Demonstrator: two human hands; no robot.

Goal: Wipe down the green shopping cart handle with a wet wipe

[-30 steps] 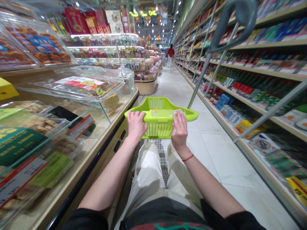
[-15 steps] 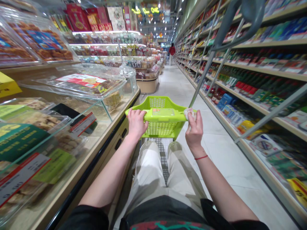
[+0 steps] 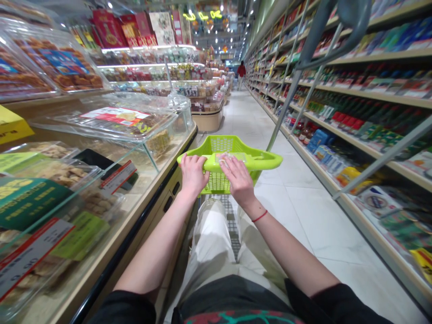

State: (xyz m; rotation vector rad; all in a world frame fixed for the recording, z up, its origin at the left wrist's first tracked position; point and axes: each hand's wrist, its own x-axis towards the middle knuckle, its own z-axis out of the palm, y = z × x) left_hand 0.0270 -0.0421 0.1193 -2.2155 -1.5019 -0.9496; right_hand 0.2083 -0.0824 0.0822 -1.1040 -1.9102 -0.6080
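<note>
A lime-green plastic shopping cart (image 3: 224, 145) stands just ahead of my legs in a shop aisle. My left hand (image 3: 192, 173) is closed round the left end of its handle bar (image 3: 268, 159). My right hand (image 3: 236, 177) lies on the middle of the bar, fingers pressed down over a small white wipe (image 3: 223, 157) that peeks out from under the fingertips. A thin red band circles my right wrist. The basket's inside is mostly hidden behind the handle.
A glass display counter (image 3: 148, 148) with packed pastries runs close along my left. Stocked shelves (image 3: 354, 117) line the right. A grey metal frame (image 3: 305, 54) slants overhead on the right. White tiled floor (image 3: 303, 207) stretches ahead; a person in red (image 3: 240, 72) walks far down the aisle.
My right hand, with the wipe, slid from the right end of the handle bar to its middle. My left hand kept its grip.
</note>
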